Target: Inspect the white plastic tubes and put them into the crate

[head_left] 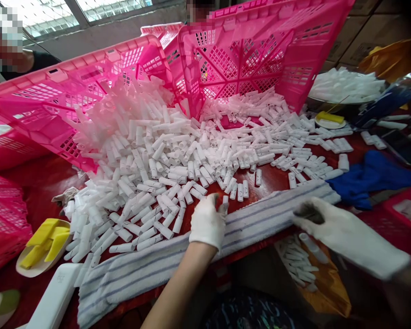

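Observation:
My left hand (208, 223), in a white glove, is at the striped towel's far edge. Its thumb and fingers close on a short white plastic tube (225, 199). Beyond it spreads a large heap of similar white tubes (178, 160), many with dark printed marks. My right hand (324, 221), also gloved, hovers over the right end of the grey-and-white striped towel (253, 212). Its thumb and fingertips are apart, with nothing visible between them. Just below it is a blurred white tube (313, 247), above an orange bag (329, 290) containing several tubes.
Pink crates (256, 55) lie tipped behind the heap. At left are a dish of yellow sponge pieces (46, 242) and a long white box (56, 297). A blue cloth (373, 178), a phone (406, 146) and a heaped bowl (347, 87) are at right. A person (27, 61) is behind the crates.

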`<state>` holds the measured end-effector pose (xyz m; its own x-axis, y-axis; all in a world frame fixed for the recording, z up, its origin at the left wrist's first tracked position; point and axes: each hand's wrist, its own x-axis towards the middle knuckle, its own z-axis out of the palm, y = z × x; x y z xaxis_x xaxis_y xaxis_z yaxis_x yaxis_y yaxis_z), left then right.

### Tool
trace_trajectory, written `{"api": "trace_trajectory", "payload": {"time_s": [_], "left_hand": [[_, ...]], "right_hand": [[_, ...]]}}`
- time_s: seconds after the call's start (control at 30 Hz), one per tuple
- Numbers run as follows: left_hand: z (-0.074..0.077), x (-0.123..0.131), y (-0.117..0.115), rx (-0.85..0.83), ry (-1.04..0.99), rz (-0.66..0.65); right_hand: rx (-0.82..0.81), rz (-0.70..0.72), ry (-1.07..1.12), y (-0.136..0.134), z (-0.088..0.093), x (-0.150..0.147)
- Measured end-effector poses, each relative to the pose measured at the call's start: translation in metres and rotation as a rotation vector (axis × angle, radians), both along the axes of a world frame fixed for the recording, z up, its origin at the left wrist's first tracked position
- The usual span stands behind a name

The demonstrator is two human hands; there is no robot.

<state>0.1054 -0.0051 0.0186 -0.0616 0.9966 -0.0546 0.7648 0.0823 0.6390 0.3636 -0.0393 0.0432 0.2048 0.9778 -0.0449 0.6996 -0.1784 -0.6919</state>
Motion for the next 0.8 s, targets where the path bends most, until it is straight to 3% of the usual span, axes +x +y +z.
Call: {"api": "trace_trajectory", "payload": {"time_s": [0.07, 0.1, 0.27, 0.53, 0.6, 0.7, 0.8], "left_hand": [[0.004, -0.008, 0.015, 0.033, 0.205, -0.015], [0.007, -0.013, 0.021, 0.057, 0.284, -0.053], [0.010, -0.047, 0.043, 0.095, 0.561, -0.333], [-0.006, -0.042, 0.050, 0.172, 0.653, -0.440], [-0.007, -0.040, 0.047, 0.151, 0.648, -0.379], [-0.012, -0.042, 0.043, 0.122, 0.611, -0.268], [-0.018, -0.044, 0.037, 0.180, 0.409, -0.185]], "right_hand": [[0.006, 0.089, -0.055, 0.024, -0.003, -0.017], [0.017, 0.061, -0.082, 0.038, -0.006, -0.028], [-0.112, 0.178, -0.266, 0.093, -0.032, -0.076], [-0.012, 0.176, -0.202, 0.092, -0.055, -0.068], [0.055, 0.139, -0.045, 0.094, -0.061, -0.065], [0.153, 0.061, 0.451, 0.096, -0.068, -0.072], [0.090, -0.008, 0.866, 0.091, -0.064, -0.086]]}}
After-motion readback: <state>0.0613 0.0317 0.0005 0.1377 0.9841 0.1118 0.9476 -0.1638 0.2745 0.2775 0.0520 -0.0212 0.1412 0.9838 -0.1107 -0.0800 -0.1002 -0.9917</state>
